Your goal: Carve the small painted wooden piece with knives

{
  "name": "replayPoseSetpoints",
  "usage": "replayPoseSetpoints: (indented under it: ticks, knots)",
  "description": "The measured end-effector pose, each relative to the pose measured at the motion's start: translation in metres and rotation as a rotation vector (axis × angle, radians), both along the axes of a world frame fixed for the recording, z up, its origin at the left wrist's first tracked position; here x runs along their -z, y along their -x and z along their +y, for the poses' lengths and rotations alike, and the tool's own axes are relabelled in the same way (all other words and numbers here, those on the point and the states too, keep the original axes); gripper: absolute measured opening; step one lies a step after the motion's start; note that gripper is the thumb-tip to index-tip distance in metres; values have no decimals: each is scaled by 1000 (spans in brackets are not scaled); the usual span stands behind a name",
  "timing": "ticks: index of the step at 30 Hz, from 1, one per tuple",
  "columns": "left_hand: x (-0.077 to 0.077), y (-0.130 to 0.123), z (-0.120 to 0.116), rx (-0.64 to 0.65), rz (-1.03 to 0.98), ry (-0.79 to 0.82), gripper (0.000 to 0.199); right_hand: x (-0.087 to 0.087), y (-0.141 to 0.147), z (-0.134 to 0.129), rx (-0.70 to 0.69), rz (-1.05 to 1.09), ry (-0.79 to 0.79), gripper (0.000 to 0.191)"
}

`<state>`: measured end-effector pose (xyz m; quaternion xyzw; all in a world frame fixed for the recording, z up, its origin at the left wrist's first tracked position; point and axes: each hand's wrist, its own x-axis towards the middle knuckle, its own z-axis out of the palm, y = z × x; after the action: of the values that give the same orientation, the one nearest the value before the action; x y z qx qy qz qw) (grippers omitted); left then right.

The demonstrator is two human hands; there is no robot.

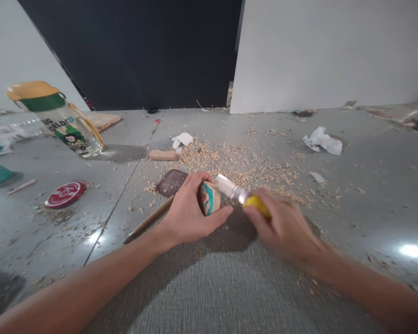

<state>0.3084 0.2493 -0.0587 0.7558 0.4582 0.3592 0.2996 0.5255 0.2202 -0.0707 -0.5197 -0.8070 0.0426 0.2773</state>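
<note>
Near the middle of the grey table, my left hand point(191, 211) is wrapped round a small wooden piece point(209, 198) painted teal and red. My right hand point(282, 222) grips the yellow handle point(257, 207) of a carving tool, whose metal blade point(228, 185) points up and left toward the wood's right side. Whether blade and wood touch is hard to tell. Just beyond my left fingers lies a dark brown flat piece point(170, 183), and a thin wooden stick point(150, 220) lies beside my left wrist. Wood shavings point(237, 164) are spread beyond both hands.
A clear bottle with a yellow and green lid point(68, 123) stands at the left, near a red round disc point(65, 195). Behind the shavings are a wooden block point(163, 155) and crumpled white paper point(183, 139). More crumpled paper point(323, 141) lies at the right.
</note>
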Motion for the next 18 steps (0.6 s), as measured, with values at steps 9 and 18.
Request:
replayPoseSetpoints:
  ticks: [9, 18]
  knots:
    - [12, 5, 7, 237, -554, 444, 63, -11, -12, 15, 219, 290, 183, 34]
    - [14, -7, 3, 343, -904, 657, 28, -26, 3, 4, -51, 634, 719, 33]
